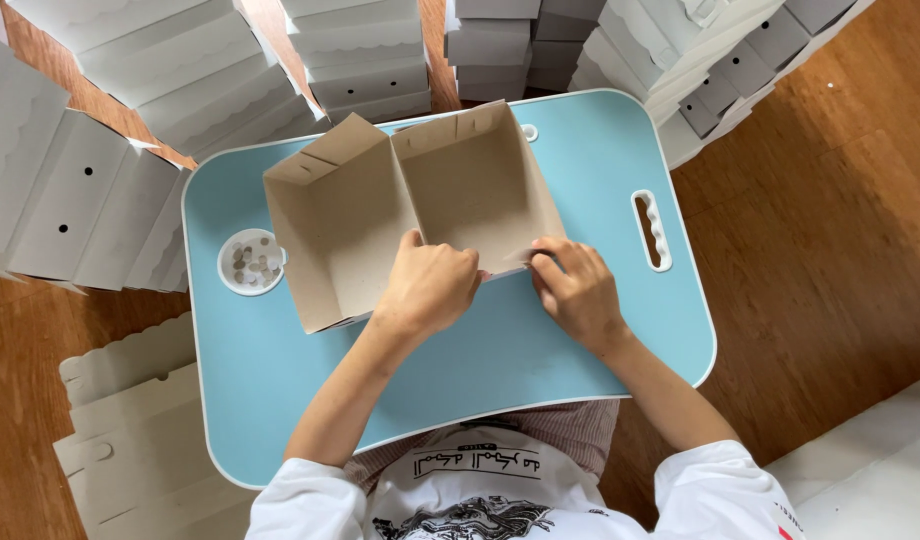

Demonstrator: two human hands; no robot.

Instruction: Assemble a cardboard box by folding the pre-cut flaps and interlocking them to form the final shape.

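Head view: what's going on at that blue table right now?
A person is working a grey cardboard box with two open compartments on a light blue lap table. The left hand presses its near edge at the middle; the right hand pinches a flap at the near right corner. Stacks of folded boxes surround the table, and flat blanks lie on the floor.

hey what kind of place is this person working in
Probably a home room used for piecework box folding. A small blue lap table sits on a wooden floor, with stacks of folded grey boxes around it. Both hands, left hand and right hand, work a cardboard box.
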